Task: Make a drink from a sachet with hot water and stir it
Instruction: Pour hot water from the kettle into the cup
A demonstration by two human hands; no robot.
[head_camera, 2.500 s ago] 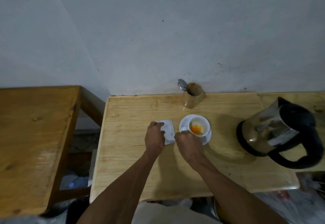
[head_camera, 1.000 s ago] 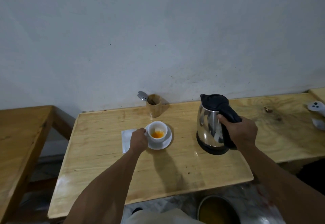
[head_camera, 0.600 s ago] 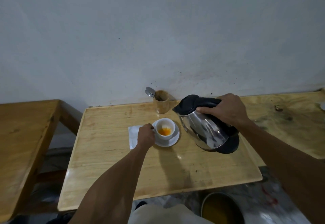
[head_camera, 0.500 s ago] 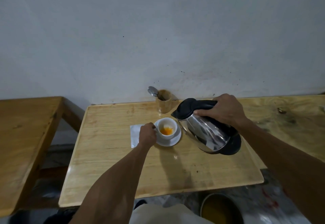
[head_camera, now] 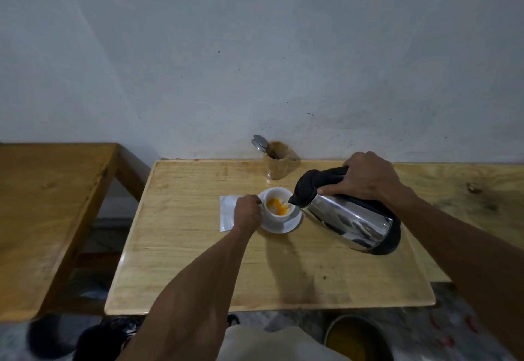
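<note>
A white cup (head_camera: pixel 276 213) with orange powder (head_camera: pixel 279 209) inside stands on a white saucer (head_camera: pixel 290 226) on the wooden table (head_camera: pixel 269 272). My left hand (head_camera: pixel 247 214) grips the cup's handle on its left side. My right hand (head_camera: pixel 367 180) holds the black handle of a steel kettle (head_camera: pixel 350 220), tipped steeply left with its spout (head_camera: pixel 292 199) over the cup's right rim. Water seems to be entering the cup. A white sachet (head_camera: pixel 226 214) lies flat left of the cup, partly under my left hand.
A wooden holder (head_camera: pixel 277 165) with a metal spoon (head_camera: pixel 260 143) stands against the wall behind the cup. A second wooden table (head_camera: pixel 42 213) is at the left. A round bin (head_camera: pixel 357 338) sits on the floor at the lower right.
My right hand took the kettle from its place on the right, carried it left and tipped it further, so the spout now reaches the cup. My left hand stayed on the cup's handle.
</note>
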